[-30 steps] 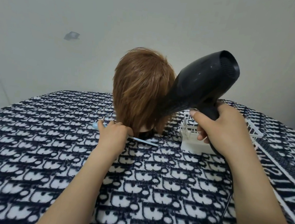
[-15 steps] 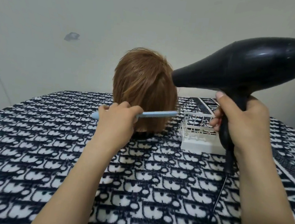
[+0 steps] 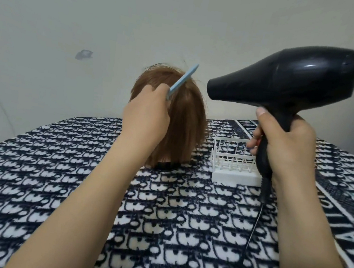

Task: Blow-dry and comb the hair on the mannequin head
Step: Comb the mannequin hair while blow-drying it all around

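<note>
The mannequin head [image 3: 184, 121] with short light-brown hair stands upright on the patterned blanket, back of the head toward me. My left hand [image 3: 145, 117] grips a light-blue comb [image 3: 183, 80], which slants up across the crown of the hair. To the right, my right hand [image 3: 281, 141] holds the handle of a black hair dryer [image 3: 288, 80]. Its nozzle points left at the hair, a short gap away. The dryer's cord [image 3: 256, 222] hangs down over the blanket.
A white wire basket [image 3: 232, 162] sits on the blanket just right of the mannequin head, partly behind my right hand. The dark-and-white patterned blanket [image 3: 56, 175] covers the whole surface. A plain pale wall stands behind.
My left hand lifted the comb from the table by the neck up to the crown, tilting it upward. The dryer swung from beside the hair out to the right, nozzle now pointing left.
</note>
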Action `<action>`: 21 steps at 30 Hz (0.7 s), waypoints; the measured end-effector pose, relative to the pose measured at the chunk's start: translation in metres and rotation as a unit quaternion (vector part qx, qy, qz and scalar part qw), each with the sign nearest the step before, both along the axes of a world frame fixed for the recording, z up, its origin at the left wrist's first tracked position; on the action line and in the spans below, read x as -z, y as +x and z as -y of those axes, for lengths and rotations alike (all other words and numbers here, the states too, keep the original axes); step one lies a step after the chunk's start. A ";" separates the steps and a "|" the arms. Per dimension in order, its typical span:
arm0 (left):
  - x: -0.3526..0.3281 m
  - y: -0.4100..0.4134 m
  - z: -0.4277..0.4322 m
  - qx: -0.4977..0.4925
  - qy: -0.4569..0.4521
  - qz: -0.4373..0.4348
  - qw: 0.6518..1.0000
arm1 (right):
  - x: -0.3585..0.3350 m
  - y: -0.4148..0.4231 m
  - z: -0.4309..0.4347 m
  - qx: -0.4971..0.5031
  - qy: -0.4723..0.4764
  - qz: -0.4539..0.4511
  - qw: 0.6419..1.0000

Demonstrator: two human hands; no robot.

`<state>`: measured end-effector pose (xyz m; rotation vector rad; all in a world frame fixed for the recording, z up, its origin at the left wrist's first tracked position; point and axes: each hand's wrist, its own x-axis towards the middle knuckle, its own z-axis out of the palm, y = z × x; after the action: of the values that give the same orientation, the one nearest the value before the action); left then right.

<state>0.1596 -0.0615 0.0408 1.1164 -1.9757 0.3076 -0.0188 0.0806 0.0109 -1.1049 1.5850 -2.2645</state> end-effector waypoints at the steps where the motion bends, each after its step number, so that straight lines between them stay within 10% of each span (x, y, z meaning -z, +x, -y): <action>1: -0.002 -0.007 0.003 -0.004 0.009 0.009 1.000 | 0.000 0.000 0.000 0.001 0.001 -0.002 1.000; 21: 0.066 -0.039 0.001 -0.021 0.134 0.208 0.969 | 0.004 -0.006 0.002 0.051 0.093 -0.085 0.991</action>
<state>0.1204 -0.0622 -0.0251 1.3502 -2.4214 0.3244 -0.0247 0.0781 0.0073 -1.2192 1.9151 -2.0783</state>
